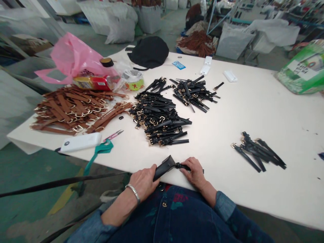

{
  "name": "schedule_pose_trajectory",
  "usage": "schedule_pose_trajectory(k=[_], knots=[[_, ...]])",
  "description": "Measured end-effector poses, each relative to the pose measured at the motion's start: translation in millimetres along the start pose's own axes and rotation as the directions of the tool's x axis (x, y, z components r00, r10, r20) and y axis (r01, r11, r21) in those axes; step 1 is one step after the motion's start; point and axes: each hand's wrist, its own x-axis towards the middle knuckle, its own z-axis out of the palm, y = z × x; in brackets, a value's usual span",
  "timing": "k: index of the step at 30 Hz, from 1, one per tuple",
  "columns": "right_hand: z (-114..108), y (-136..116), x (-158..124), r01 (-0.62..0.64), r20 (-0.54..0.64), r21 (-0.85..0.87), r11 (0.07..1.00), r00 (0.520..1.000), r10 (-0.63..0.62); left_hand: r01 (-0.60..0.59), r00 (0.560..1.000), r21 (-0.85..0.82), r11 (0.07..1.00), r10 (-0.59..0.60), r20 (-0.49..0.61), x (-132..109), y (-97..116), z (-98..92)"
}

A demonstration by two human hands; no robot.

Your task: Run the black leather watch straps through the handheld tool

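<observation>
Both my hands hold one black strap (165, 166) at the near edge of the white table (265, 111). My left hand (143, 181), with a silver bangle on its wrist, grips the strap's wide left end. My right hand (193, 172) pinches the narrow right end against the table. A big pile of black straps with gold buckles (158, 118) lies just beyond my hands. A smaller black pile (192, 91) sits behind it. A few black straps (258, 150) lie to the right.
Brown straps (73, 109) are heaped at the left beside a pink plastic bag (71, 57). A white power bank (81, 141) and pink snips (113, 135) lie near the front left edge. A black hat (149, 52), white sacks and a green bag (303, 71) stand beyond.
</observation>
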Motion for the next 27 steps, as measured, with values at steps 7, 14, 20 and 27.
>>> schedule_pose_trajectory(k=[7, 14, 20, 27], knots=[[1.4, 1.3, -0.1, -0.019, -0.004, -0.007, 1.000, 1.000, 0.019, 0.042, 0.999, -0.045, 0.998, -0.040, 0.036, 7.2, 8.0, -4.5], [-1.5, -3.4, -0.9, 0.007, 0.018, -0.045, 0.999, 1.000, -0.006, 0.069, 0.998, -0.082, 0.994, -0.068, 0.016, 6.6, -2.1, 3.4], [-2.9, -5.7, 0.6, 0.000, 0.036, -0.066, 0.998, 0.999, 0.003, 0.032, 0.999, -0.047, 0.998, -0.033, -0.006, -2.2, -5.7, 6.5], [0.9, -0.8, 0.4, -0.015, 0.012, -0.052, 0.999, 1.000, 0.016, 0.047, 0.999, -0.054, 0.997, -0.047, 0.002, 4.4, 7.8, 0.3]])
